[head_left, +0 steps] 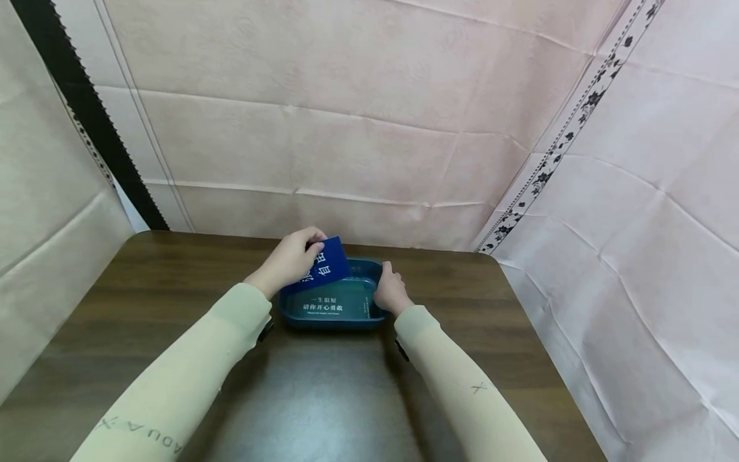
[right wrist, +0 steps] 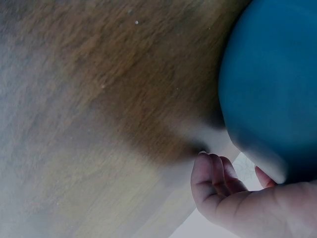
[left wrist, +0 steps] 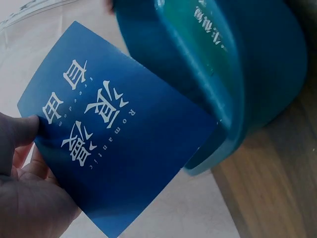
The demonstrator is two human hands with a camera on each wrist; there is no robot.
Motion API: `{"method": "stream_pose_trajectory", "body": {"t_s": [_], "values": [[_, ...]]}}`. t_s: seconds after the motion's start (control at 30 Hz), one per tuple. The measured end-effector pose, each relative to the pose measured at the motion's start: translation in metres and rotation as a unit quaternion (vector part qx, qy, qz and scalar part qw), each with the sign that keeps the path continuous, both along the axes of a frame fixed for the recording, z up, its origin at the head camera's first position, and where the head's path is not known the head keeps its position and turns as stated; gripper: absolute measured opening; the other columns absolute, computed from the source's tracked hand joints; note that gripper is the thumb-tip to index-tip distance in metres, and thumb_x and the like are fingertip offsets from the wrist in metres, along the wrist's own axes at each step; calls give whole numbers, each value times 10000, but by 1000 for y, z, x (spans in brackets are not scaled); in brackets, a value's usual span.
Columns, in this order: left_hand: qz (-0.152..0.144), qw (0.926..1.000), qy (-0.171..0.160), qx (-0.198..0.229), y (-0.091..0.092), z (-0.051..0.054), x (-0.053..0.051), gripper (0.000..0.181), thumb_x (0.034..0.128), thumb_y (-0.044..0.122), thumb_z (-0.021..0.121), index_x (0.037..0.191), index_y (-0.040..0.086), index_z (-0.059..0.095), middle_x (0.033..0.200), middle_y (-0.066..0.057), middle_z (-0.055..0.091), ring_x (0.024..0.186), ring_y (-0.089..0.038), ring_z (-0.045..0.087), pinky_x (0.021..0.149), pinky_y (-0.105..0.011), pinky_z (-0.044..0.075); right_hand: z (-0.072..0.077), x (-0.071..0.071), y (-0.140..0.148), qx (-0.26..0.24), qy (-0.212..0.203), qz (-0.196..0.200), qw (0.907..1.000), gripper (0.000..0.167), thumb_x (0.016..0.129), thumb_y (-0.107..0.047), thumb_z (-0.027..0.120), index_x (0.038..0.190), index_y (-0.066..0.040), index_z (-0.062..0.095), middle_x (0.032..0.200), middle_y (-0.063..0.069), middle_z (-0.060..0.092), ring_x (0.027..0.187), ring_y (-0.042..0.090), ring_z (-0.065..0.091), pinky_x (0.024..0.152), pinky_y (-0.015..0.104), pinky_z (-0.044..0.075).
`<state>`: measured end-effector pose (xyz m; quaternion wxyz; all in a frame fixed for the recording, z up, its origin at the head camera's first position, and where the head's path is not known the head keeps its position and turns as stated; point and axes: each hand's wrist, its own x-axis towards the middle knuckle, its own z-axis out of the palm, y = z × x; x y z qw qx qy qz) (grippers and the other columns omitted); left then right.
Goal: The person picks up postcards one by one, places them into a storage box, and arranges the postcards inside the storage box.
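A dark blue card with white Chinese characters is pinched along one edge between the thumb and fingers of my left hand. It slants over the left part of a blue plastic tray. In the left wrist view the card shows its printed face, and a corner overlaps the tray wall. My right hand grips the tray's right end. The right wrist view has its curled fingers beneath the tray's rounded end. White lettering marks the tray's green floor.
The tray stands near the far edge of a brown wooden table. Creased pale cloth hangs behind the table and at both sides. A black strip runs down the cloth at the left, a floral band at the right.
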<state>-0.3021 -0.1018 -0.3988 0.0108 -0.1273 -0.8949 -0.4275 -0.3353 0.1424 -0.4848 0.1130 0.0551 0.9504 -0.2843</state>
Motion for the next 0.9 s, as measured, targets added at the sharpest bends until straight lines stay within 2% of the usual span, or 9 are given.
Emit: {"method": "stream_pose_trajectory", "body": {"t_s": [0.23,0.53,0.77,0.9], "values": [[-89,10000,-43,-7,9,-12,-5,207,1080,247,485,1234,152,586,1183,-75,631,1021,-274,612,971,-493,520,1,-3,-1,5,16,-17,10000,750,953,-6,628,1554,-163,207,1438,248,419,1223,383,505,1029,589,449],[-281,9982,-492,-199,11,-32,-7,176,1077,226,495,1210,165,594,1144,-70,652,970,-250,634,936,-489,544,-2,-2,0,16,58,-23,10000,729,959,-4,603,1552,-161,209,1412,244,432,1179,363,512,1012,561,466],[-423,9975,-353,-441,8,-41,-8,189,1063,183,526,1226,118,597,1172,-109,644,1002,-276,616,985,-501,512,-2,-3,0,-15,34,-61,10000,738,951,2,621,1549,-160,218,1417,238,434,1190,365,510,1023,588,454],[-414,9967,-284,-643,4,-46,-8,182,1054,159,543,1212,96,605,1139,-114,647,975,-269,613,959,-489,524,-2,-4,0,-27,-40,-94,9999,749,951,4,620,1554,-169,211,1435,233,424,1210,363,501,1029,588,449]]}}
